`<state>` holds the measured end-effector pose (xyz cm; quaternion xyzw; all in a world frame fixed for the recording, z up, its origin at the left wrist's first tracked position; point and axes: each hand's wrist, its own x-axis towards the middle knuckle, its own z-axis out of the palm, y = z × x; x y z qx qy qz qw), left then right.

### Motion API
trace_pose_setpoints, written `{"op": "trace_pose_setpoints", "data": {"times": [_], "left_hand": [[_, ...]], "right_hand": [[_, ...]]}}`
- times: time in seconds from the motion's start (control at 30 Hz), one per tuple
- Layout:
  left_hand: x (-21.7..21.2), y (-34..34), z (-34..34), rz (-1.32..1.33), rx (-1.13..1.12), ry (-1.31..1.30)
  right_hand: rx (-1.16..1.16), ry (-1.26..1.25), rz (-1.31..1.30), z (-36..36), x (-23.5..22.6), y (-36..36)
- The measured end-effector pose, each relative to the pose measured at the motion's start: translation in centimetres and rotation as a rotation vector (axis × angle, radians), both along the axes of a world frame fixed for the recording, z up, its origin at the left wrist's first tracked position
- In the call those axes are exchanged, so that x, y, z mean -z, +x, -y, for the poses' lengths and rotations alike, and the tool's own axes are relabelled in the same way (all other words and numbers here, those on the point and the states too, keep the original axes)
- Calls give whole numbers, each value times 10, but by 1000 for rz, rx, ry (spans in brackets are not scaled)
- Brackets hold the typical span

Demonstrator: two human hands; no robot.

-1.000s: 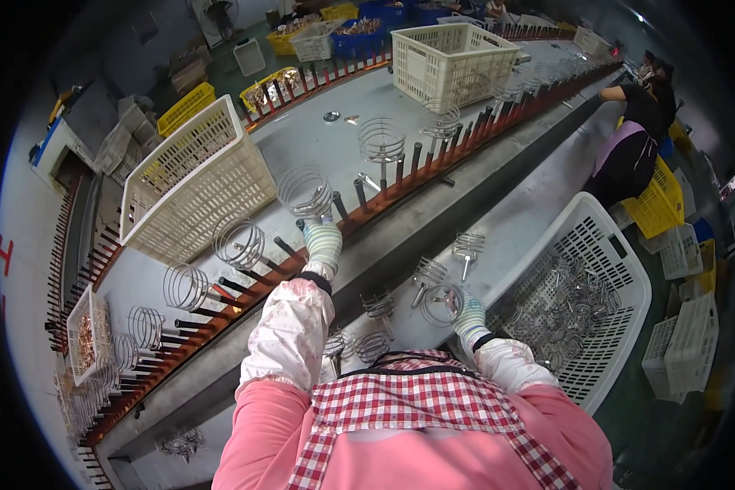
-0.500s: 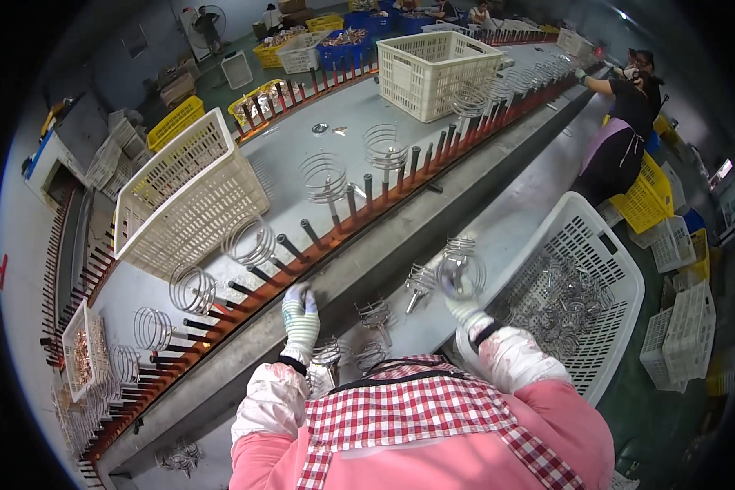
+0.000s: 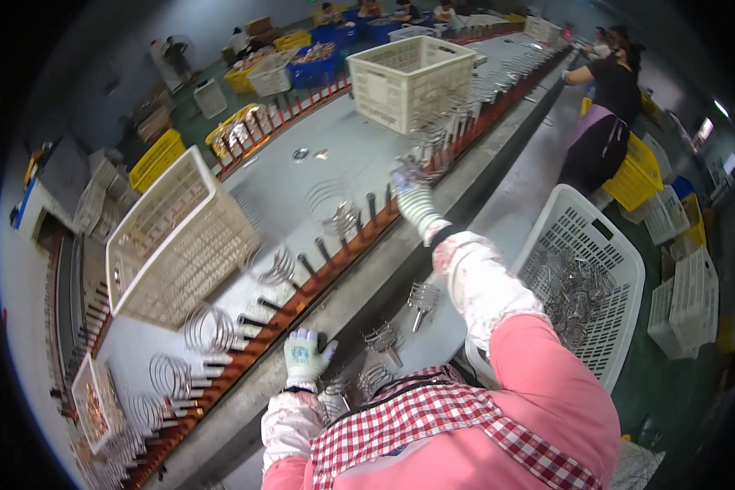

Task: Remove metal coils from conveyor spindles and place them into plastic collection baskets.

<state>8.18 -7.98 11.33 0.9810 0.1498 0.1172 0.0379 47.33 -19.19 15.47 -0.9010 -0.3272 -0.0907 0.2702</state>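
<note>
My left hand [image 3: 305, 359], in a white glove, lies with fingers stretched and thumb apart on the grey metal ledge [image 3: 339, 312] in front of me. Over the row of upright dark pegs, my gloved right hand [image 3: 418, 202] reaches out, its fingers closed on a blurred wire coil [image 3: 414, 170] of shiny metal. Several such coils stand along the pegs; one coil [image 3: 333, 202] sits left of my right hand. On the lower surface between my arms lies a coil with a stem [image 3: 423, 304], with another coil [image 3: 381, 341] nearer my apron.
A white basket [image 3: 539, 224] of metal coils stands at my right. Beyond the pegs are a tilted white crate [image 3: 180, 245] and an upright crate [image 3: 376, 106]. A co-worker in dark clothes [image 3: 604, 122] stands at the far right, by yellow crates [image 3: 633, 184].
My right hand has moved from beside the basket up and forward to the pegs, carrying a coil. My left hand's fingers have spread on the ledge. The view has shifted.
</note>
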Motion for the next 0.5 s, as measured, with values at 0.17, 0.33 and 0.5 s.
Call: {"op": "trace_pose_setpoints", "data": {"times": [0.17,0.33,0.5], "left_hand": [[1,13,2,84,31,-9],[-5,22,9,24,29,14],[-10,29,13,34,29,25]], "right_hand": [[-104,476,-441,-51,33,1],[-309,73,-125,-63,42,-7],[-386,172,-165,-69,54,-25]]}}
